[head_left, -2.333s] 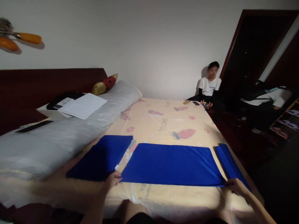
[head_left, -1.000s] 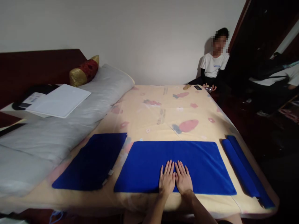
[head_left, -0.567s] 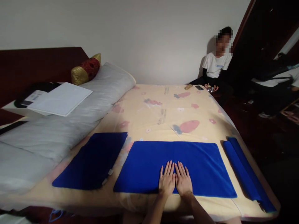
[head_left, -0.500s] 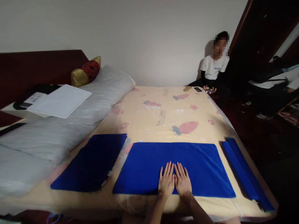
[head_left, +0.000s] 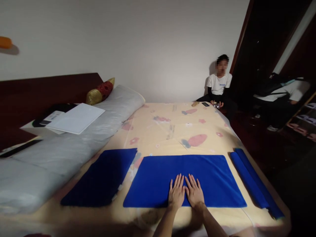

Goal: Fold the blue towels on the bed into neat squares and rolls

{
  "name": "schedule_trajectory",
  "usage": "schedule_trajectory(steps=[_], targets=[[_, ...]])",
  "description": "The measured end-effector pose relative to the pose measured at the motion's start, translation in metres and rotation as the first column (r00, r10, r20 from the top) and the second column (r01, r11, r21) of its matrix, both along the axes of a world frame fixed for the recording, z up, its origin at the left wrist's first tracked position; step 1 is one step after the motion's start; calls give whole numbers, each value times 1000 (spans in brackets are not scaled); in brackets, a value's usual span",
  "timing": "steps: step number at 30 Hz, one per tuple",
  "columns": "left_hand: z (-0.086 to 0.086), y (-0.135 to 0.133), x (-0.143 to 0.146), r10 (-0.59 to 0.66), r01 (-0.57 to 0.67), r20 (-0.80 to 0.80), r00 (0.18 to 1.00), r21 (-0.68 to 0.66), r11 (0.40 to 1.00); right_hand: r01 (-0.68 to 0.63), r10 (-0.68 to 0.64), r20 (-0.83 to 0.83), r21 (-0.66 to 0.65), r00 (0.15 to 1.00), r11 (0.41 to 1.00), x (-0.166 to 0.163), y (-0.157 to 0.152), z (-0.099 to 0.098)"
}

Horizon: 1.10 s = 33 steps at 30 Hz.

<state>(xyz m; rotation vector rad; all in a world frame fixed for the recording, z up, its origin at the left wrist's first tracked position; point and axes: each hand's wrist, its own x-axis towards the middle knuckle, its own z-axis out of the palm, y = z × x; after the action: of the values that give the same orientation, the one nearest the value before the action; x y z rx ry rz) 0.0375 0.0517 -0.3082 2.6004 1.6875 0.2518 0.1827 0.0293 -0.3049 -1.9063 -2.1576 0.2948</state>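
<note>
Towel (head_left: 185, 164) of blue fabric lies flat on the bed (head_left: 170, 141), between a blue cloth (head_left: 98, 177) and two blue rolls (head_left: 248, 181); left hand (head_left: 176, 194) and right hand (head_left: 195, 193) rest palms-down on it, unclenched.

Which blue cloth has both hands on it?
The middle cloth: the left hand and right hand lie on its near part. The left cloth, also flat, and the rolls at right have no hand on them.

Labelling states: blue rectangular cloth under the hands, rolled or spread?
Spread: blue rectangular cloth lies flat, corners showing, under left hand and right hand. Layer count: cannot tell.
</note>
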Motion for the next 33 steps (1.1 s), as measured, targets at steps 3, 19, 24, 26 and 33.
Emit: schedule_trajectory(steps=[3,19,24,26,33], targets=[[3,3,-10,19,-19,-14,1000,18,1000,34,-34,4,33,999,999,24,-4,-3],[33,2,-222,322,-307,-187,928,103,946,331,-357,129,187,925,925,207,-74,-31],[38,30,-127,115,-110,-50,992,101,989,225,-246,97,188,964,956,133,-24,-11],[33,41,-79,30,-28,-17,999,86,996,146,-158,68,150,985,978,92,2,-4],[14,65,20,-123,123,57,991,4,992,-120,118,28,51,993,992,13,62,1]])
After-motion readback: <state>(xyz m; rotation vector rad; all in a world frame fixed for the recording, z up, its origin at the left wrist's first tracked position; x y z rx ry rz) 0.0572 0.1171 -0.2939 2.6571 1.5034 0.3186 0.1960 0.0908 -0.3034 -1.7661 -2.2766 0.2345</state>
